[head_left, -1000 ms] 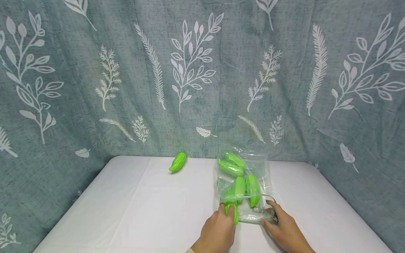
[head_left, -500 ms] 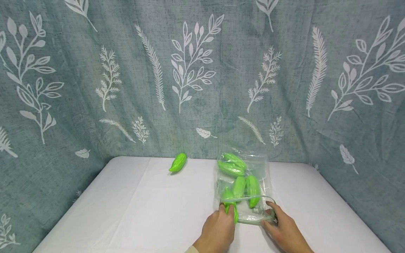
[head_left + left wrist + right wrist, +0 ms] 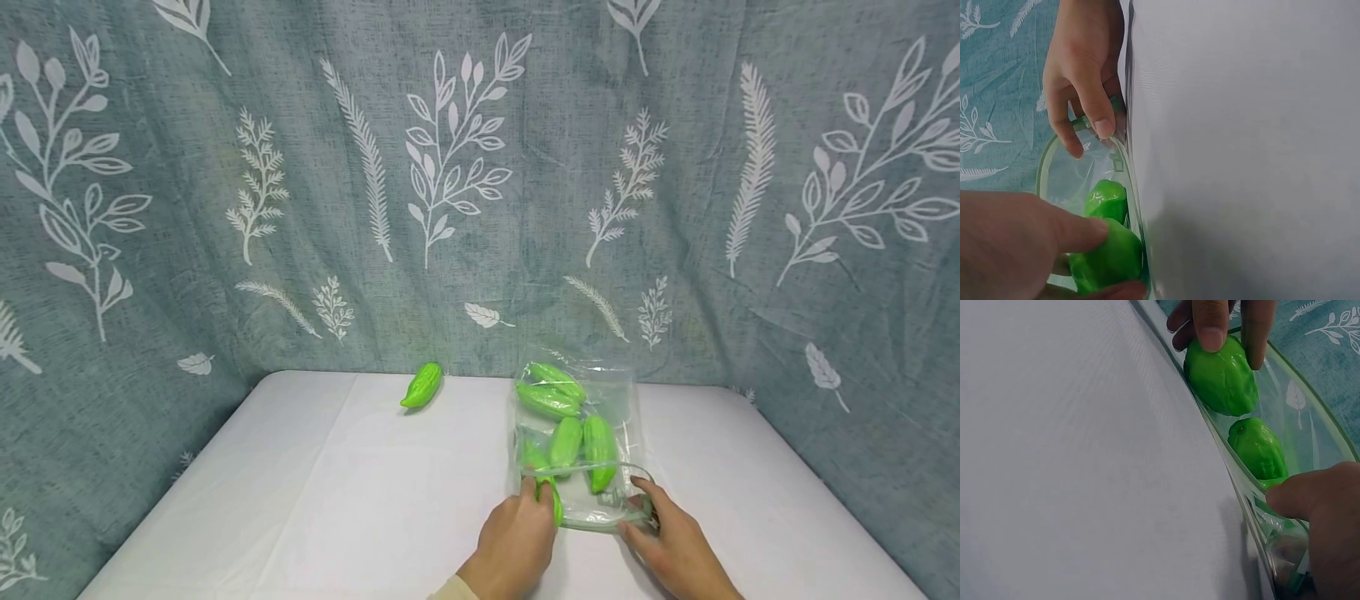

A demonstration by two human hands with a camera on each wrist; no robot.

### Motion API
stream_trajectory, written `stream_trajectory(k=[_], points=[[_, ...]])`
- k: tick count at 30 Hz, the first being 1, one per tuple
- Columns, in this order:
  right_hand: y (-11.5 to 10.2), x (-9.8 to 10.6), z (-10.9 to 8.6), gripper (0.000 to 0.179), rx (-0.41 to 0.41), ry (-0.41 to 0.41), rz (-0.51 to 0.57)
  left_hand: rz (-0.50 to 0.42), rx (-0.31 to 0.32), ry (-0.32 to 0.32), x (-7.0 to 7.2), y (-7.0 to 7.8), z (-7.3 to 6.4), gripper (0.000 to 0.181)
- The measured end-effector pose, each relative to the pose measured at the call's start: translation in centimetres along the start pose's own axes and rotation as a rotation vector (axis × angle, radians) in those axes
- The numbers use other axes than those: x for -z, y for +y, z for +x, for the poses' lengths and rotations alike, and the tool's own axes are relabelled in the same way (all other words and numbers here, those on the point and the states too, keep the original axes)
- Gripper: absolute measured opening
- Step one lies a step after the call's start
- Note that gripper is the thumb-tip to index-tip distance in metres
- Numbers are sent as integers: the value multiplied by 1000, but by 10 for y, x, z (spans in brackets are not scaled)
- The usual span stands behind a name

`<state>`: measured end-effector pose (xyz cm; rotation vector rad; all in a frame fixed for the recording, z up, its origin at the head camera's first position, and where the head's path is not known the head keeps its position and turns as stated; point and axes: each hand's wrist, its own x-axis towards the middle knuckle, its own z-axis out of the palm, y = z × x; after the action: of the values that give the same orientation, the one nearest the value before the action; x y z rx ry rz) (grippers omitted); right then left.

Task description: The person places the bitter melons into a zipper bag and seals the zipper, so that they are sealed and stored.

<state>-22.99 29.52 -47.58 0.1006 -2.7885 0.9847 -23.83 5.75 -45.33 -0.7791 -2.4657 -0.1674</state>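
Note:
A clear zip bag point(image 3: 588, 510) lies with its mouth toward me, spread apart along a pale green rim. Several bright green bitter gourds point(image 3: 598, 454) are inside it. At the left of the mouth, my left hand point(image 3: 517, 533) grips another bitter gourd point(image 3: 1110, 259), whose far end is inside the bag. The right wrist view shows that held gourd beside a second one within the opening. My right hand point(image 3: 678, 546) pinches the right edge of the mouth, thumb inside the rim, as the left wrist view also shows.
One bitter gourd point(image 3: 422, 385) lies outside the bag near the back edge of the white-covered table point(image 3: 360, 500). A grey-green curtain point(image 3: 480, 208) with white leaf prints hangs behind and at both sides.
My left hand has edged forward, carrying its bitter gourd slightly deeper into the bag. My right hand stays at the right edge of the mouth.

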Motion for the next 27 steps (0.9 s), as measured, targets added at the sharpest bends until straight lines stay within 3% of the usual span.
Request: stream_trajectory(k=[4,11,21,27], points=[[0,1,1,68,8,11,-5,-19,-2,7,-2,-1,0,36],[-1,1,1,67,16,32,-1,-34,-16,88,-2,-6,-1,31],[1,-1,3,68,14,47,33,-43,-20,117,-1,-9,-4,25],[1,-1,4,67,5,41,51,-29,-37,96,-2,-10,-5,24]])
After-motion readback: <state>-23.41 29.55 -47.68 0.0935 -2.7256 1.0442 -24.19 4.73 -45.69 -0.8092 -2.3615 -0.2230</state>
